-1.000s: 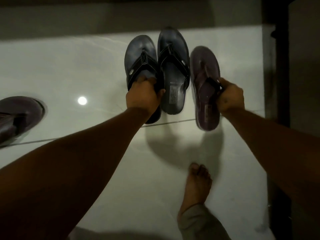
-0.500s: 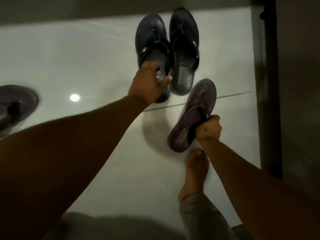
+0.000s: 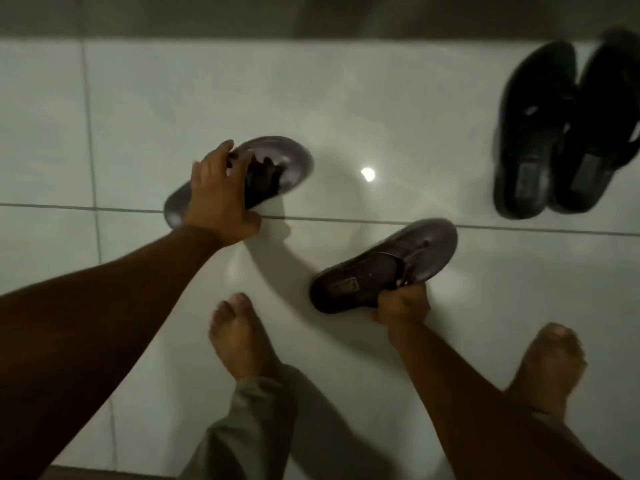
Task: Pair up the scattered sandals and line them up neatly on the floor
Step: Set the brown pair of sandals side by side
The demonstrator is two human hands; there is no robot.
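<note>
Two black sandals [image 3: 533, 133] stand side by side on the white tiled floor at the far right, toes pointing away from me. My right hand [image 3: 401, 306] grips a brown sandal [image 3: 384, 268] by its near edge, holding it slanted just above the floor at centre right. A second brown sandal [image 3: 291, 161] lies on the floor at centre left. My left hand [image 3: 218, 199] spans its width, fingers over the strap and thumb at the near edge. That hand hides its middle and heel.
My two bare feet [image 3: 239, 337] [image 3: 550, 362] stand on the tiles below the hands. A dark wall base [image 3: 311, 15] runs along the top. A lamp's bright reflection [image 3: 367, 173] lies between the brown sandals.
My left hand has let go of the black sandal and moved left onto the second brown sandal. My right hand has carried its brown sandal away from the black pair, toward me.
</note>
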